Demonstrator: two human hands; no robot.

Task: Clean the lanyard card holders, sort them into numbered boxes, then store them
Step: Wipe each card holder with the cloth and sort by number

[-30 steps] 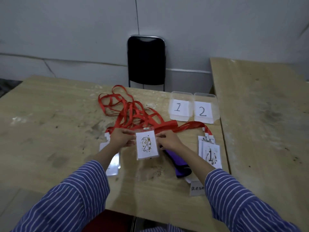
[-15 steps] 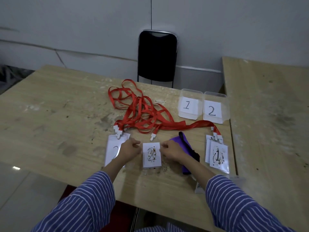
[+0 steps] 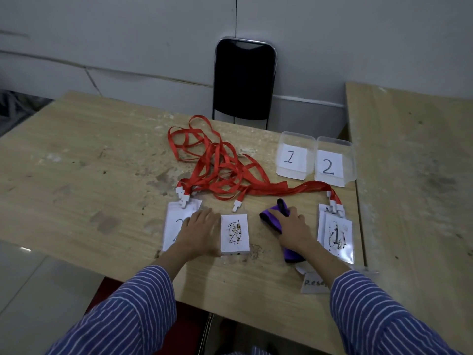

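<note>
A card holder marked 2 [image 3: 235, 234], spotted with dirt, lies flat near the table's front edge, its red lanyard [image 3: 220, 172] trailing back into a tangle. My left hand [image 3: 202, 231] lies flat against the holder's left edge, fingers straight. It partly covers a stack of holders [image 3: 176, 226] on the left. My right hand [image 3: 294, 229] grips a purple cloth [image 3: 271, 219] just right of the holder. A dirty holder marked 1 [image 3: 336, 234] tops a stack at the right. Clear boxes labelled 1 [image 3: 294, 139] and 2 [image 3: 335, 143] stand behind.
A paper label [image 3: 313, 284] lies at the front edge under my right forearm. A black chair [image 3: 244, 78] stands behind the table against the wall. A second wooden table [image 3: 414, 175] adjoins on the right. Crumbs of dirt lie around the middle holder.
The holder marked 2 went from held up in both hands to lying on the table. My right hand left it and moved right onto the purple cloth. My left hand flattened beside it.
</note>
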